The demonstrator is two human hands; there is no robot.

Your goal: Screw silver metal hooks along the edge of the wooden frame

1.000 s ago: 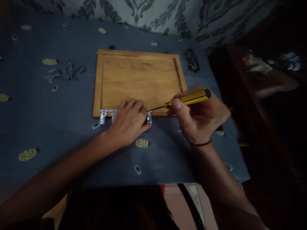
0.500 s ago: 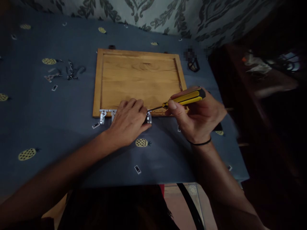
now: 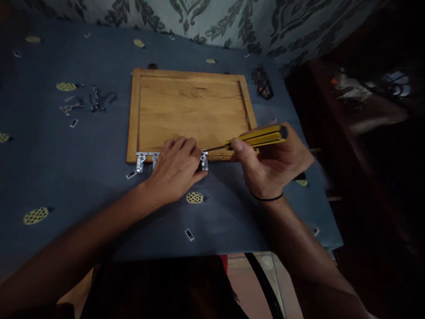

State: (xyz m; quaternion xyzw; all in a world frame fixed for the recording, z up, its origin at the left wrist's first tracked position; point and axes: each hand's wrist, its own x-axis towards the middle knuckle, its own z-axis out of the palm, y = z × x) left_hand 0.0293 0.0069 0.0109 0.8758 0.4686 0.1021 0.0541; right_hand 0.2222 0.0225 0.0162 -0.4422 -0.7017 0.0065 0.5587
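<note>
A framed wooden board (image 3: 192, 108) lies flat on the table, its near edge carrying a metal hook rail (image 3: 140, 163). My left hand (image 3: 176, 167) is curled over the middle of the rail and grips it against the board, hiding that stretch. Hooks show on both sides of the hand. My right hand (image 3: 274, 166), closed around the handle, holds a yellow and black screwdriver (image 3: 260, 136). Its thin shaft slants left, with the tip at the rail beside my left fingers. Whether a screw sits under the tip is too small to tell.
Loose metal hardware pieces (image 3: 98, 101) lie to the left on the blue patterned tablecloth (image 3: 99, 199). A dark object (image 3: 265, 91), partly pixelated, rests beyond the board's right corner. Patterned fabric (image 3: 229, 22) rises behind the table. A dark wooden surface with clutter (image 3: 353, 91) stands at the right.
The screwdriver handle has tilted and turned slightly in my right hand, and its tip stays at the rail. My left hand keeps its place on the rail. The whole view has shifted a little.
</note>
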